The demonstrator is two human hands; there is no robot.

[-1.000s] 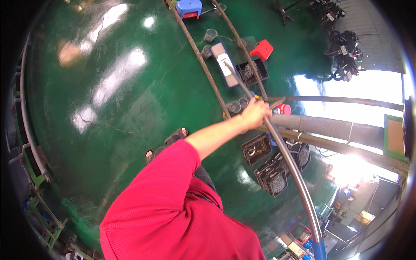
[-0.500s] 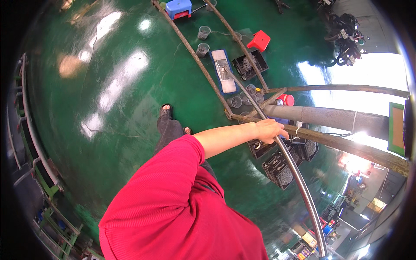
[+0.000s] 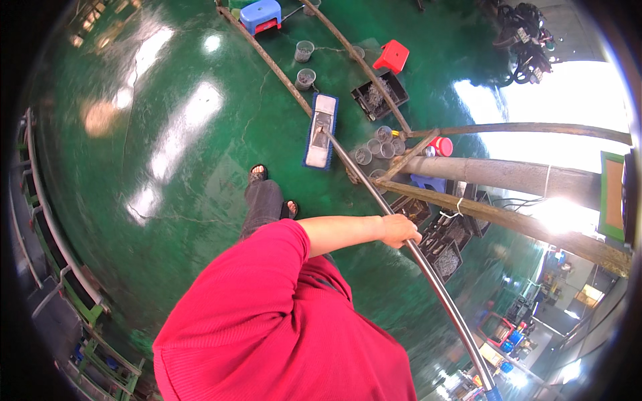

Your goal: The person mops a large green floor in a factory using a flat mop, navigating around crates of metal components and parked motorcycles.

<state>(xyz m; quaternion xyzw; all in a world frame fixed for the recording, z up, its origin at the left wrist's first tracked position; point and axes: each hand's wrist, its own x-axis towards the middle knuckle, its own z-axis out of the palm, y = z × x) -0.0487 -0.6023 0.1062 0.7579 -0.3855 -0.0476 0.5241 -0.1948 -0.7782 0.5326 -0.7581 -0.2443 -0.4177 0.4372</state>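
My left hand [image 3: 399, 231] is closed around the metal handle of a flat mop [image 3: 374, 189], with the arm in a red sleeve reaching across from the left. The handle slants from the far middle down to the lower right, where a blue end [image 3: 493, 394] shows at the picture's edge. The mop head [image 3: 321, 130], pale on top with a blue fringe, is at the near rail [image 3: 271, 61] of a long frame on the green floor. My right hand is out of view. My sandalled feet [image 3: 258, 173] stand left of the handle.
Beyond the rail are clear tubs [image 3: 305, 79], a black crate of small metal parts [image 3: 379, 97], a red stool [image 3: 392, 57] and a blue stool [image 3: 261, 15]. A thick grey pipe [image 3: 481, 172] and wooden beams [image 3: 508, 210] extend right. More crates [image 3: 444, 257] lie beyond my hand.
The mop head has swung left and toward me, from between the two rails to the near rail. My left hand has moved left and nearer, still gripping the handle.
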